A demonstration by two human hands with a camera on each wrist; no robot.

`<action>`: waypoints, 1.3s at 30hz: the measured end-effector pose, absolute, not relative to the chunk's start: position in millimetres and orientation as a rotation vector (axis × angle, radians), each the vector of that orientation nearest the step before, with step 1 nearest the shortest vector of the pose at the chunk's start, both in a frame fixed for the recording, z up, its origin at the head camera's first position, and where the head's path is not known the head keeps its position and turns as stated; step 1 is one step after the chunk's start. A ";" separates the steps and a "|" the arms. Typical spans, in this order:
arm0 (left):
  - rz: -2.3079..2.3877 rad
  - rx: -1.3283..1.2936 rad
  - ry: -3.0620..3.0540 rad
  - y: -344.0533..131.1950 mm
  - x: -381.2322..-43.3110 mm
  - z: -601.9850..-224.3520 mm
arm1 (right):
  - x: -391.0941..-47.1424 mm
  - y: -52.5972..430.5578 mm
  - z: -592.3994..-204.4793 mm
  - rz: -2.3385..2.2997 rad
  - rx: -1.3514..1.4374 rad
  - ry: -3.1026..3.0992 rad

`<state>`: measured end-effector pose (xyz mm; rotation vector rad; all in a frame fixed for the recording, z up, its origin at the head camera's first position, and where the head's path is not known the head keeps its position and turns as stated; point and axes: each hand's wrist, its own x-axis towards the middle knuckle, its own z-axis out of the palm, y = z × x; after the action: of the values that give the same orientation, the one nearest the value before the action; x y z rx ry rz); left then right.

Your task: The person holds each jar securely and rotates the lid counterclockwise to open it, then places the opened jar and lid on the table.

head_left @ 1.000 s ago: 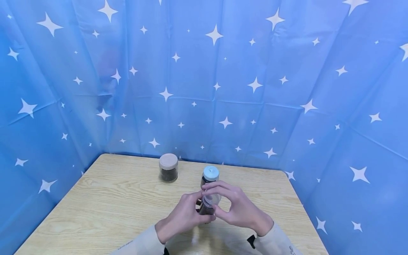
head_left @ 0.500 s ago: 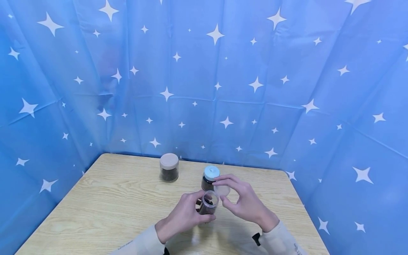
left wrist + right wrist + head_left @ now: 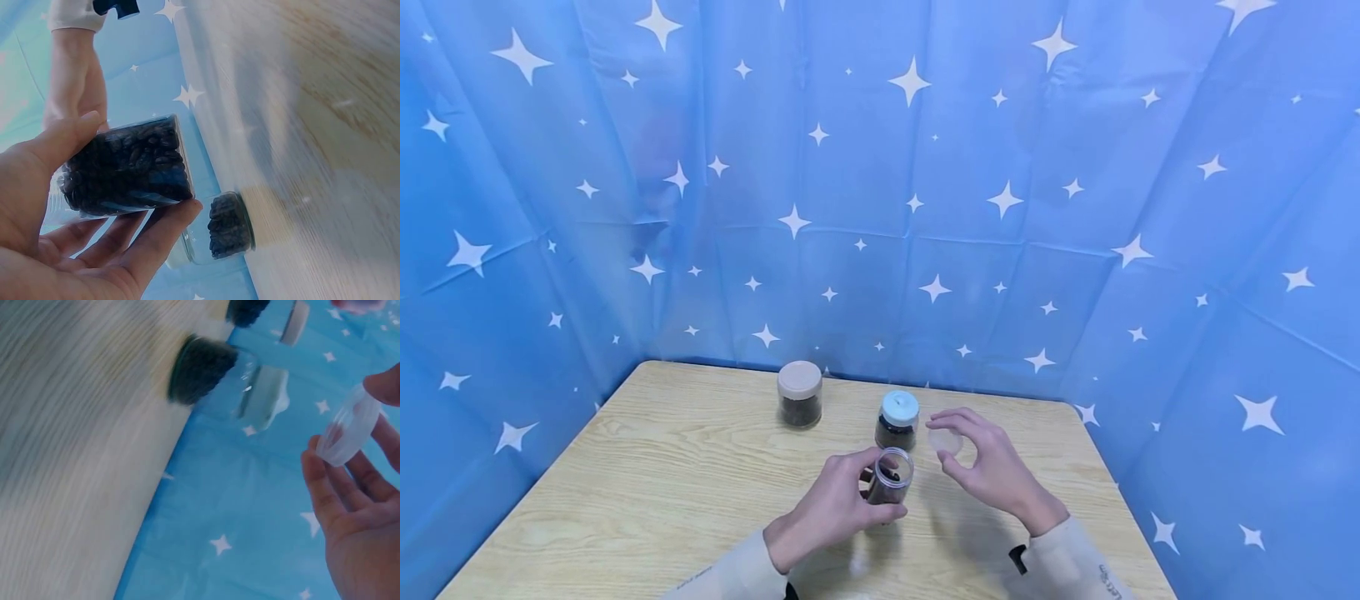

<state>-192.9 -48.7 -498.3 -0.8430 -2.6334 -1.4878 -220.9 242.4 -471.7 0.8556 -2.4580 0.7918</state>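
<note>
Head view: a pale wood-grain table [image 3: 647, 492] stands before a blue curtain printed with white four-pointed stars [image 3: 857, 162].
Left hand [image 3: 827, 502]: thumb and fingers curled round a clear cylindrical jar with an uncovered round mouth [image 3: 892, 483], spread only as far as the jar's body makes them.
Jar's place: over the nearer part of the table, mouth upward, with a slight lean; it seems to be held off the tabletop, though the head view hides its base.
Jar's contents: glossy dark beans [image 3: 131, 164], seen plainly through the wall in the left wrist view.
Right hand [image 3: 992, 468]: thumb and fingers bowed well apart in a wide pinch, gripping a translucent whitish round lid [image 3: 946, 441] by its edge.
Lid's place: in the air to the right of the jar's mouth, near but apart (the right wrist view is dim, yet its shallow rim shows).
Just beyond the jar: a clear round jar with a light-blue lid [image 3: 897, 422], upright on the table, dark contents inside.
Farther left: a clear round jar with a pale pinkish-beige lid [image 3: 800, 394], upright near the table's far edge, its lower part dark-filled.
Cuffs: pale long sleeves [image 3: 1067, 557] reach both wrists.
</note>
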 end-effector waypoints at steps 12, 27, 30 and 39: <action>-1.485 -0.826 -2.638 -50.6 -194.3 -499.7 | -231.6 259.0 -489.9 0.772 0.722 -2.580; -1.482 -0.779 -2.656 -44.4 -202.6 -498.3 | -238.7 260.5 -505.4 0.788 0.672 -2.690; -1.500 -0.773 -2.653 -39.4 -205.2 -498.5 | -239.0 260.9 -507.5 0.776 0.653 -2.718; -1.512 -0.774 -2.650 -25.4 -210.1 -496.9 | -243.2 270.3 -510.0 0.754 0.551 -2.811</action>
<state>-210.1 -25.4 -496.9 -0.7744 -2.6505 -1.5117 -243.2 270.3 -510.0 0.5512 -2.8111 0.7543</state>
